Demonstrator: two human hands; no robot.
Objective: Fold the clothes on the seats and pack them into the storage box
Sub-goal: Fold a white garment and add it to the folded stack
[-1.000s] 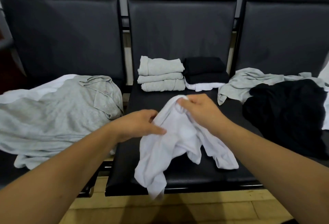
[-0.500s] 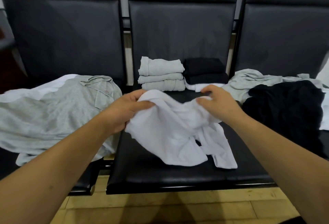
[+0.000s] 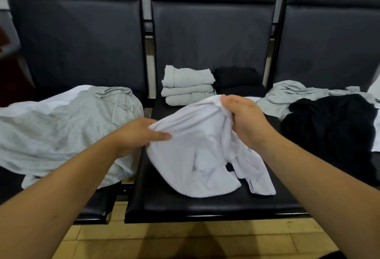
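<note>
well, three dark padded seats are standing side by side, the left seat (image 3: 82, 42), the middle seat (image 3: 164, 203) and the right seat (image 3: 329, 42), over a wooden floor (image 3: 185, 240). a large grey collared shirt (image 3: 61, 131) is lying spread across the left seat, with a white cloth (image 3: 51, 102) showing under its far edge. a crumpled black garment (image 3: 329, 127) is lying heaped on the right seat, partly covering a rumpled grey garment (image 3: 292, 96) behind it. the white garment (image 3: 197, 156) is sitting on the middle seat's cushion, its upper part being held up while its lower edge and one loose sleeve are trailing on the cushion toward the front. behind it, near the backrest, a folded grey stack (image 3: 188, 86) of three pieces is sitting just beside a folded black stack (image 3: 239, 80), the grey one on the left. the right grip (image 3: 246, 121) is clenching a bunched upper fold of the white garment, fingers curling round the cloth above the cushion. the left grip (image 3: 139, 133) is pinching the garment's left edge, thumb lying on top and fingers tucking under the fabric, lower than the right
</note>
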